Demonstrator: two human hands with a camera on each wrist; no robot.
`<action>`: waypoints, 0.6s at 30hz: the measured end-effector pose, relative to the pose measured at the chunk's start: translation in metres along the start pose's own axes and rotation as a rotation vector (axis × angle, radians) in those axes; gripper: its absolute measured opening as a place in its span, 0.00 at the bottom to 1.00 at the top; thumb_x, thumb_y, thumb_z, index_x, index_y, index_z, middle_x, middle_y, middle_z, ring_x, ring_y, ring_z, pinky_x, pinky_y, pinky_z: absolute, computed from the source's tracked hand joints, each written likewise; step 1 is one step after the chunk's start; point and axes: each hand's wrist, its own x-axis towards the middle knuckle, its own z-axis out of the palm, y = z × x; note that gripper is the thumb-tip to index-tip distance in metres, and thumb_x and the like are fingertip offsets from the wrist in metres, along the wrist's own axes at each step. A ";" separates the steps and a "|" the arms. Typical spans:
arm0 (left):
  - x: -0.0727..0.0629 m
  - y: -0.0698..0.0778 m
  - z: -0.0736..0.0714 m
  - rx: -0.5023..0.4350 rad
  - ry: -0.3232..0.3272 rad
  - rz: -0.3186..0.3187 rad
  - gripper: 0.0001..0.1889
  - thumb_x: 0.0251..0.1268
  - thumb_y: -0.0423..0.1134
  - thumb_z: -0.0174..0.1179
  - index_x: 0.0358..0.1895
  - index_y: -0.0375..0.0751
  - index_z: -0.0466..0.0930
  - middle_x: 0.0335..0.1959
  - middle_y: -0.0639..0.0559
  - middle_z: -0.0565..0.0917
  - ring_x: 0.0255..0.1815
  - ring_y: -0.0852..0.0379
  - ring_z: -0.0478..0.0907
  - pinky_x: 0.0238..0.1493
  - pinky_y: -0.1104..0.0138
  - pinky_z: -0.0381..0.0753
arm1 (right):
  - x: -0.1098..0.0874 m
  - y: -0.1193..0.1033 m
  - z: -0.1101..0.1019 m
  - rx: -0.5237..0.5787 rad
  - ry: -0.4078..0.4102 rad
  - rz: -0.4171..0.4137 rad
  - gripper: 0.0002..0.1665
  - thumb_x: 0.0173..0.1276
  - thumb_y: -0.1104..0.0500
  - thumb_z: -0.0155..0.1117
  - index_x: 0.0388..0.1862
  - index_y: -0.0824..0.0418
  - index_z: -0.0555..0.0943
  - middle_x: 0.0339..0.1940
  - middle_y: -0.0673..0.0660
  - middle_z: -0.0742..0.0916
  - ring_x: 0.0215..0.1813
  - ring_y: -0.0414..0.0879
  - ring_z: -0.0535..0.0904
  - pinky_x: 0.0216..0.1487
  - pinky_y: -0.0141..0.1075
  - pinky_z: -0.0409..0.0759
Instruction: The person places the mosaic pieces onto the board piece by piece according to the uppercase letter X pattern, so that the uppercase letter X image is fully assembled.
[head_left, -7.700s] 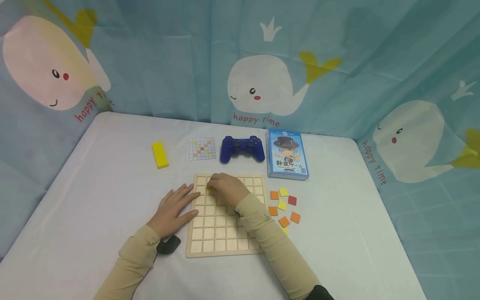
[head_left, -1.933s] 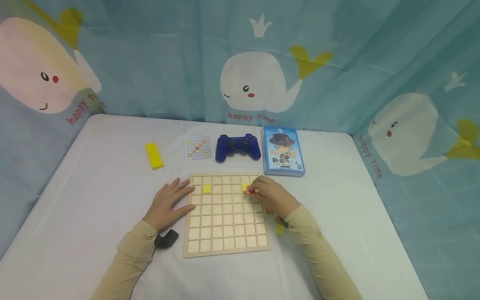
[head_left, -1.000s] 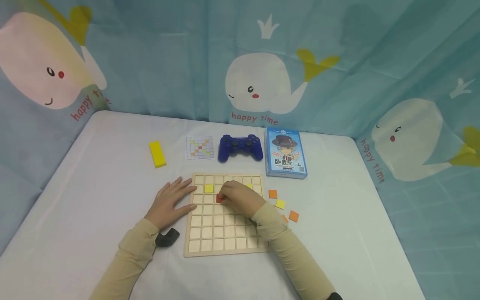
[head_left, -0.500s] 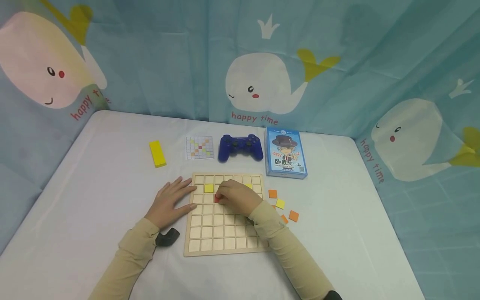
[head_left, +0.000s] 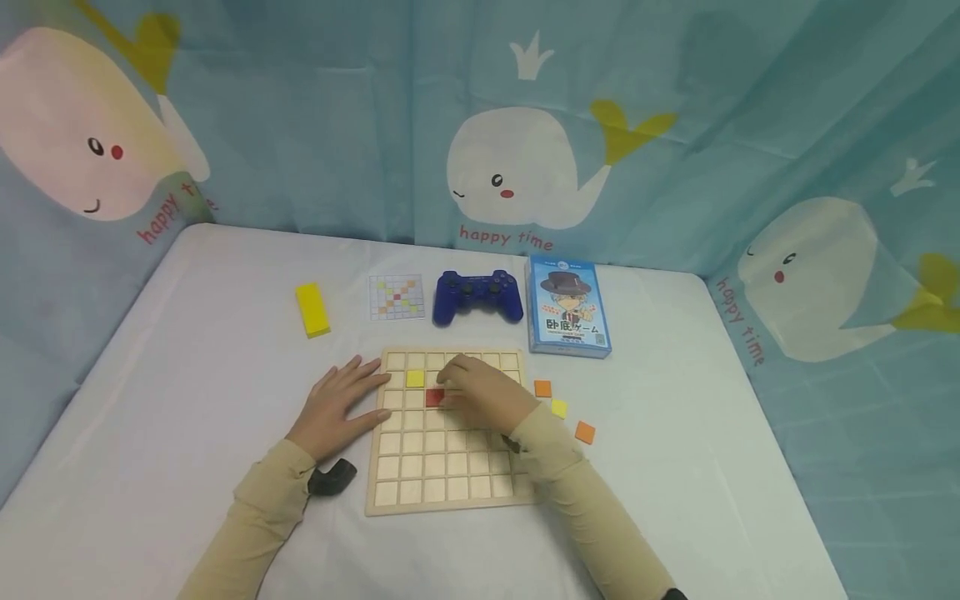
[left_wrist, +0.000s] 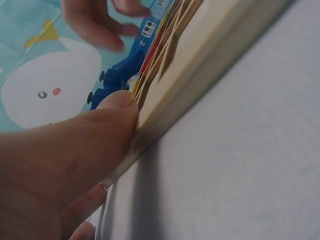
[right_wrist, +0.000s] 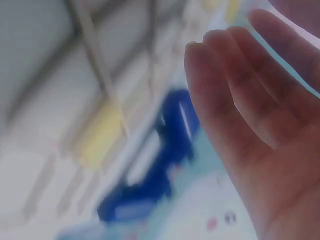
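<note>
A wooden grid board (head_left: 377,467) lies on the white table. In its second row sits a yellow square tile (head_left: 415,378). One row below and one column to the right, a red square tile (head_left: 435,398) lies in a cell. My right hand (head_left: 491,396) hovers just right of the red tile; its fingers (right_wrist: 210,85) look fairly straight and hold nothing in the right wrist view. That hand hides part of the board in the head view. Spread fingers of my left hand (head_left: 337,412) rest at the board's left edge, the thumb (left_wrist: 117,112) touching its rim.
Right of the board lie loose tiles: an orange one (head_left: 542,388), a yellow one (head_left: 558,408) and another orange one (head_left: 585,432). Behind stand a yellow block (head_left: 312,310), a coloured grid card (head_left: 396,297), a blue game controller (head_left: 477,297) and a blue game box (head_left: 568,307).
A yellow tile went into the board's second row at left. My right hand carried the red tile leftward into a cell, and its fingers have now let go. My left hand stayed at the edge.
</note>
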 end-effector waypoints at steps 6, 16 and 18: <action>0.000 -0.001 0.001 0.008 0.007 0.003 0.29 0.60 0.52 0.63 0.64 0.45 0.73 0.70 0.43 0.67 0.74 0.39 0.54 0.74 0.44 0.46 | -0.053 0.010 -0.030 0.009 0.108 0.121 0.15 0.64 0.62 0.67 0.49 0.62 0.79 0.47 0.54 0.84 0.51 0.46 0.80 0.56 0.36 0.80; 0.001 -0.002 -0.001 0.004 0.006 0.007 0.29 0.60 0.52 0.63 0.64 0.45 0.74 0.70 0.43 0.68 0.74 0.38 0.54 0.74 0.44 0.47 | -0.142 0.013 -0.018 -0.015 0.081 0.463 0.12 0.61 0.63 0.69 0.44 0.59 0.81 0.41 0.51 0.85 0.46 0.44 0.82 0.49 0.38 0.83; 0.001 -0.003 0.000 -0.001 0.012 0.009 0.29 0.60 0.52 0.63 0.63 0.45 0.74 0.70 0.43 0.68 0.74 0.39 0.54 0.73 0.43 0.47 | -0.153 0.012 -0.013 -0.012 0.096 0.470 0.11 0.61 0.64 0.69 0.42 0.58 0.81 0.40 0.49 0.86 0.46 0.43 0.82 0.51 0.37 0.82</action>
